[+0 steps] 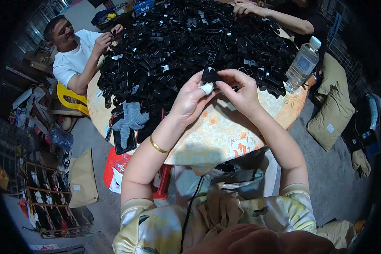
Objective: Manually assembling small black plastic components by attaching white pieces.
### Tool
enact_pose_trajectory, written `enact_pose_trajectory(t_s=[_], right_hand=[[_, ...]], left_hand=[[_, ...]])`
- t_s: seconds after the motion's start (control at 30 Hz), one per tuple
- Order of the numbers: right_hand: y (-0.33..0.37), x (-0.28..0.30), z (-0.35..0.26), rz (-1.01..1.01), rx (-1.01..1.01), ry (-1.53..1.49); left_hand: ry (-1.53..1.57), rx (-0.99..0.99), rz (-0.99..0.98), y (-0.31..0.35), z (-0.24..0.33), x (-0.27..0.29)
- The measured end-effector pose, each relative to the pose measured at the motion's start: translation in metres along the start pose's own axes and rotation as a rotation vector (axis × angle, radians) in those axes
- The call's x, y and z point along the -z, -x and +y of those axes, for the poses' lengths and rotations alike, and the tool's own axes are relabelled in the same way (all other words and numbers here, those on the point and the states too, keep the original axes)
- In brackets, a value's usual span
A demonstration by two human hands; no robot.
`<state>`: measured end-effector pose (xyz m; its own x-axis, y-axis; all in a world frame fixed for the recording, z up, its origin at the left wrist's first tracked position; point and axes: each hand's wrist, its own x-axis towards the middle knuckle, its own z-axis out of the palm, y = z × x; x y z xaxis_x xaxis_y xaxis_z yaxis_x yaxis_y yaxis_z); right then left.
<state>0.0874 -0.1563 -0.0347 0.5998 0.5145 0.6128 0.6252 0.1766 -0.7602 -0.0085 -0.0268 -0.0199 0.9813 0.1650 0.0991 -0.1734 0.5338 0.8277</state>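
Over the near edge of a heaped pile of small black pieces (169, 46), some with shiny metal parts, both of my hands meet. My left hand (188, 99), its thumb wrapped in something white (207, 88), grips a small black piece (210, 76) with a shiny tip. From the other side, the fingers and thumb of my right hand (242, 94) pinch the same piece. Its exact kind is too small and covered to make out. A gold bangle (158, 145) circles my left wrist.
A patterned tablecloth (199, 146) covers the round table. On it are a clear bottle (302, 65) at right and a grey cloth glove (131, 120) at left. One person (78, 53) works at the far left, another person's hand (245, 8) at the far right. Stuffed sacks (332, 110) lie on the floor.
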Motion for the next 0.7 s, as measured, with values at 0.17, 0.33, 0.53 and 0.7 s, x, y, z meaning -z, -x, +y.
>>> enact_pose_trajectory(t_s=[0.17,0.33,0.53,0.7], right_hand=[[-0.001,0.001,0.001,-0.015,0.040,0.012],[-0.003,0.008,0.001,-0.042,0.173,0.167],[-0.001,0.006,-0.006,-0.039,0.503,0.452],[0.009,-0.005,-0.013,-0.053,0.444,0.490]], left_hand=[[-0.113,0.017,0.032,0.002,-0.001,0.000],[-0.559,-0.167,0.107,0.002,0.004,-0.007],[-0.462,-0.135,0.071,0.003,-0.003,-0.001],[-0.413,-0.098,0.184,0.003,-0.006,-0.002]])
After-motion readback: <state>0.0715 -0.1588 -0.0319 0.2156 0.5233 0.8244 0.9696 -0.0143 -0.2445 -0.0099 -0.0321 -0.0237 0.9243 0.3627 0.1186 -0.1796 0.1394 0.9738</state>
